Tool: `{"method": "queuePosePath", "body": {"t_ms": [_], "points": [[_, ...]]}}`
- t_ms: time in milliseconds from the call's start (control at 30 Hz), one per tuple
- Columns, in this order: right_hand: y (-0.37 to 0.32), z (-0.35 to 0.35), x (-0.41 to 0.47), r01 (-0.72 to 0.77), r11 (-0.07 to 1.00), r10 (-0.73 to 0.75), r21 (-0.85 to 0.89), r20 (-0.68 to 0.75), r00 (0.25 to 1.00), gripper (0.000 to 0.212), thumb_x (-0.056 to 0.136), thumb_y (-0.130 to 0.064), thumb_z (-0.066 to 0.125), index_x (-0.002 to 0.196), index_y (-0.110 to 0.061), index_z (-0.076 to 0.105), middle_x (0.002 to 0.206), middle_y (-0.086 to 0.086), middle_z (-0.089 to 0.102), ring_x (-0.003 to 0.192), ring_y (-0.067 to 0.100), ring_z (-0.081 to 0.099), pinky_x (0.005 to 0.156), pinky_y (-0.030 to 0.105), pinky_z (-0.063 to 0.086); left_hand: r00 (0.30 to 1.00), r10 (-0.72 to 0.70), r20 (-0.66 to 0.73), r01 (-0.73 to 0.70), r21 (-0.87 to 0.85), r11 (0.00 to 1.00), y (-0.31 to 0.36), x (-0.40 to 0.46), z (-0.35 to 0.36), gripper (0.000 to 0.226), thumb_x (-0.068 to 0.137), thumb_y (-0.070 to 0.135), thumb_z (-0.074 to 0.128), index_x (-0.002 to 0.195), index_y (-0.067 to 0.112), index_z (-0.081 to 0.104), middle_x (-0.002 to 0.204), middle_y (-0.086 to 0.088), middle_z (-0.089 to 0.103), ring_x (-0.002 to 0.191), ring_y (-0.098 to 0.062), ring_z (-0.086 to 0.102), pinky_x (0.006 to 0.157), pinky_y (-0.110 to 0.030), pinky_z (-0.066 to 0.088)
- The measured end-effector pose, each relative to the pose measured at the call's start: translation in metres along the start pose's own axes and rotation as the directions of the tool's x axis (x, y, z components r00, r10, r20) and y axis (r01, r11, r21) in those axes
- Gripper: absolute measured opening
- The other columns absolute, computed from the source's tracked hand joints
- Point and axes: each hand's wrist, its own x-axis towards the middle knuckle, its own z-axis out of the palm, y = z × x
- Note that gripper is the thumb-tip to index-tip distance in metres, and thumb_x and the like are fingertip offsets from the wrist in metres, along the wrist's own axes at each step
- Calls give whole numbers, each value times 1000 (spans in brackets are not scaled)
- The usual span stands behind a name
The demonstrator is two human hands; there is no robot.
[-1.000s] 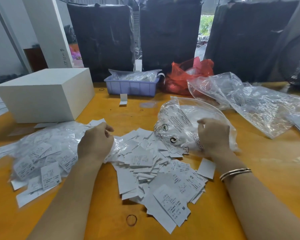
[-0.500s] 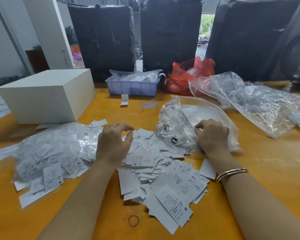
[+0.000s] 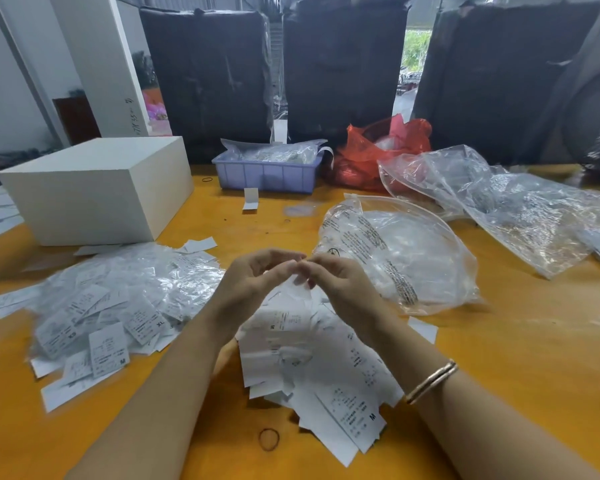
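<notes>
Hands meet just above the middle of the surface. The left hand and right hand face each other, fingers curled, their tips touching at the top. Both pinch a small pale slip between them. The slip hangs down from the fingertips with its long axis roughly upright and its free end towards the tags below. It is blurred, so I cannot tell whether it is paper or thin film.

The tags are flat white paper rectangles with fine black print, some marked M, and they lie loosely overlapped at all angles. To the left is a heap of similar tags in glossy clear sleeves, with M, XL and XS showing. Just right of the hands sits a crinkled clear bag with black print, its mouth held open by a curved rim. Further right, larger wrinkled clear bags are spread out.

At the back stand a plain white box, a ribbed purple plastic tray holding clear packets, and a crumpled red bag. A thin rubber band lies as a ring on the smooth yellow-orange surface, near the person. A metal bracelet circles the right wrist.
</notes>
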Motion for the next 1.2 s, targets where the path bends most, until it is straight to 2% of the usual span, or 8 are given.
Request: {"method": "queuePosePath", "body": {"t_ms": [67, 133, 233, 300, 500, 733, 933, 1200], "points": [[3, 2, -1, -50, 998, 50, 45, -3, 999, 21, 96, -15, 48, 91, -14, 68, 71, -6, 63, 64, -2, 55, 63, 12, 44, 995, -7, -100, 4, -26, 1000, 1, 1, 1, 17, 81, 27, 65, 92, 17, 71, 92, 3, 74, 89, -6, 66, 72, -16, 48], [7, 0, 1, -72, 985, 78, -155, 28, 997, 21, 97, -24, 48, 99, -12, 65, 77, -6, 61, 68, 2, 54, 66, 19, 43, 982, -39, -187, 29, -54, 998, 0, 4, -1, 8, 86, 22, 63, 87, 19, 70, 91, 3, 74, 89, -8, 66, 77, -24, 48], [17, -4, 1, 31, 708, 154, -705, 198, 968, 38, 84, -53, 57, 106, -22, 61, 93, -9, 55, 85, 6, 49, 78, 27, 35, 961, -56, -271, 26, -112, 993, -1, 5, -5, 8, 89, 16, 61, 86, 17, 68, 87, 1, 73, 83, -7, 66, 77, -27, 47], [19, -4, 1, 65, 592, 195, -803, 221, 956, 44, 76, -62, 59, 104, -28, 59, 98, -9, 51, 91, 7, 47, 83, 30, 28, 952, -51, -303, 19, -107, 994, -1, 6, -6, 6, 89, 17, 61, 87, 16, 67, 87, 0, 73, 81, -7, 65, 76, -26, 47], [19, -5, 3, -90, 778, 238, -622, 158, 958, 27, 74, -40, 73, 86, -32, 50, 85, -14, 51, 74, 2, 46, 70, 26, 37, 933, -57, -356, 18, -113, 993, -6, 8, -5, 8, 88, 19, 64, 86, 24, 70, 85, 9, 71, 79, 0, 63, 72, -19, 47], [22, -16, -1, -286, 946, 306, -155, 130, 943, 28, 84, -7, 65, 106, -23, 57, 79, -2, 61, 65, 6, 57, 59, 17, 45, 956, -31, -291, -18, -167, 986, -6, 7, -6, 24, 89, 9, 60, 106, 25, 63, 84, 7, 72, 77, -7, 66, 67, -16, 51], [26, -19, 1, -224, 943, 236, -245, 21, 972, 19, 86, -14, 64, 100, -26, 64, 73, -1, 64, 62, 8, 57, 58, 27, 48, 965, -90, -244, 20, -278, 960, -6, 7, -6, 28, 84, 4, 64, 104, 24, 65, 80, 10, 65, 79, -7, 64, 68, -18, 51], [26, -15, 1, -234, 944, 275, -234, 157, 949, 33, 83, -11, 67, 109, -28, 56, 78, -4, 61, 61, -4, 56, 57, 12, 44, 978, -137, -158, 54, -441, 896, -8, 9, -8, 35, 86, -11, 53, 108, 13, 65, 79, -1, 57, 80, -10, 66, 76, -18, 53]]}}
